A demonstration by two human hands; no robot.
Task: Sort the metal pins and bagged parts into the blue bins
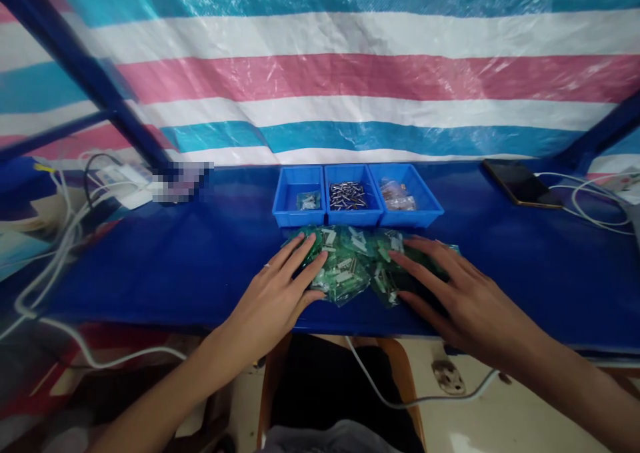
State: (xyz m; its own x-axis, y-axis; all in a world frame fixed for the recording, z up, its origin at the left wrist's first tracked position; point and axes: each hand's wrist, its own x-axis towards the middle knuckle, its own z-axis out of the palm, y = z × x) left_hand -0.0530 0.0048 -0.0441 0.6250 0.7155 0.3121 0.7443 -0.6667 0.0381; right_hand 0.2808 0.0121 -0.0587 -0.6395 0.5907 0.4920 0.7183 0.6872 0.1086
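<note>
Several clear greenish plastic packets (344,273) with small white and metal parts inside lie in a pile near the front edge of the blue table. My left hand (281,283) rests on the pile's left side, fingers apart. On the right side, my right hand (447,283) touches the packets with its fingers spread. Just behind the pile, three blue trays stand side by side. The left tray (285,203) holds a small packet, the middle tray (354,218) many metal pins, and the right tray (423,206) packets of small copper-tinted parts.
A dark phone (523,181) with a white cable lies at the back right of the blue table (200,260). White cables (63,253) and papers crowd the left end. Behind hangs a striped plastic sheet (350,76), with blue frame posts at both sides.
</note>
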